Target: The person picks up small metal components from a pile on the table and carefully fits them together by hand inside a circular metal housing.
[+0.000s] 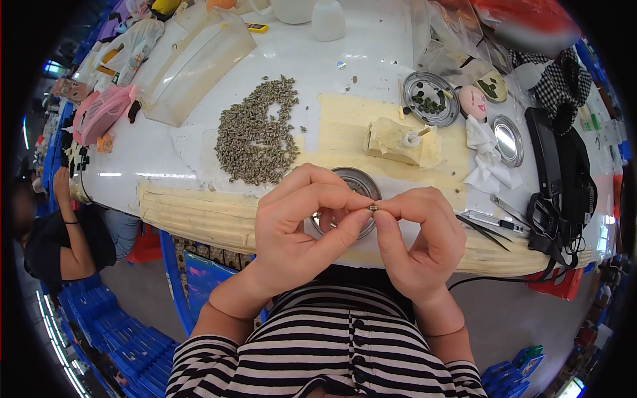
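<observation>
Since the left hand [298,229] and right hand [426,233] both have just a fingertip pinch on that tiny metallic piece [373,207] near the round tin [359,178], one sloppy squeeze could totally ping it across the tabletop [371,61].

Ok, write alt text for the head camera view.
A person's left hand and right hand pinch a tiny metallic piece between them. A round metal dish sits partly hidden behind them on a white table, with a heap of small grey pieces beyond, to the left.
</observation>
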Demonstrator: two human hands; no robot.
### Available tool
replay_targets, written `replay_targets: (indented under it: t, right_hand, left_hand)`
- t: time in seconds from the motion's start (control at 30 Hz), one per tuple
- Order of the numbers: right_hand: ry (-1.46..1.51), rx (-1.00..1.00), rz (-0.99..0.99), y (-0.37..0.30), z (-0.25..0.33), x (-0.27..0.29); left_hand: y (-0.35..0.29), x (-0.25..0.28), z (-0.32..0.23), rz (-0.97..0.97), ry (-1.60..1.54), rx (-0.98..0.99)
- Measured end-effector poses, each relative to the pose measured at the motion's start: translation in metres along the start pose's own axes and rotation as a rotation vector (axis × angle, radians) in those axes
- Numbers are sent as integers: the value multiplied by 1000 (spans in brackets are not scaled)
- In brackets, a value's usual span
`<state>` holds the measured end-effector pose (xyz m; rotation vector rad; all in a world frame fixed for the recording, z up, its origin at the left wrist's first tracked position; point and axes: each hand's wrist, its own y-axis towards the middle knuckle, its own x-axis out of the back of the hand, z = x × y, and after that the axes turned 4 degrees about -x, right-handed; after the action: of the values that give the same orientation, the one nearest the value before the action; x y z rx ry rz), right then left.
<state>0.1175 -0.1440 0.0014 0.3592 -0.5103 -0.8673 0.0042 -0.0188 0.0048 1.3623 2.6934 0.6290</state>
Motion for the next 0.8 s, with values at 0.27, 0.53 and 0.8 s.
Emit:
replay_targets:
  t: [0.27, 0.53, 0.8]
  right_hand:
    - [-113, 98, -29, -3, 2, 6]
    - [-212, 174, 3, -3, -1, 11]
    - [-92, 32, 60, -4, -2, 15]
  left_hand:
    - [-3, -2, -12, 90, 2, 112]
    - [0, -8, -18, 60, 288, -81]
    - [1, -9, -17, 102, 265, -73]
